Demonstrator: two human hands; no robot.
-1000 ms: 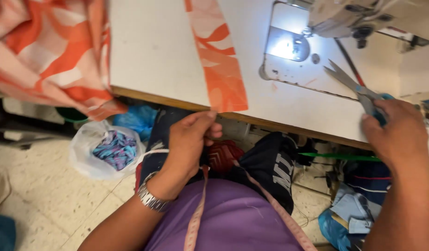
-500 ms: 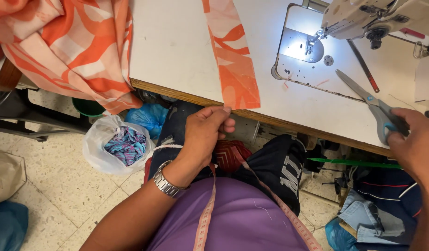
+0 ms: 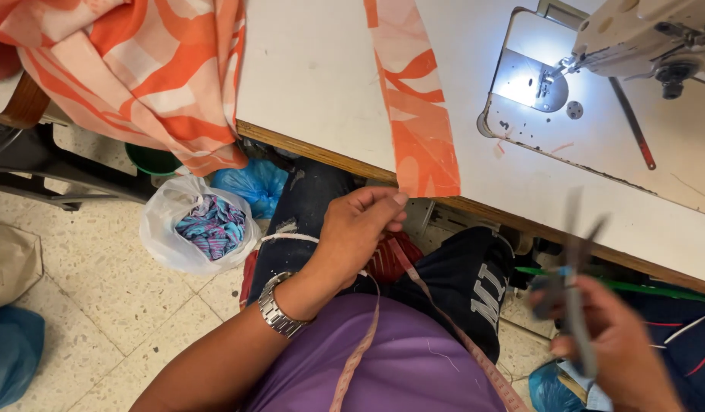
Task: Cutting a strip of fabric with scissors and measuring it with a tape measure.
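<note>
Left hand point(image 3: 358, 229) below table edge, fingers curled, thumb and forefinger pinched together at lower end of orange strip point(image 3: 415, 107). Strip runs up and away from hand across white table point(image 3: 314, 76). Right hand point(image 3: 608, 347) low on far side, closed around scissors point(image 3: 574, 275), blurred, blades up. Sewing machine point(image 3: 642, 38) beyond, lamp lit.

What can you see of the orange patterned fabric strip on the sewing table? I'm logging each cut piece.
The fabric strip is a long, narrow band of thin woven-looking cloth, pale peach with bright orange leaf-like shapes. It lies flat on the white table, running from the far edge toward the person, its near end hanging slightly over the wooden front edge. The left hand pinches at or just below that end; whether it grips the cloth is unclear.
</note>
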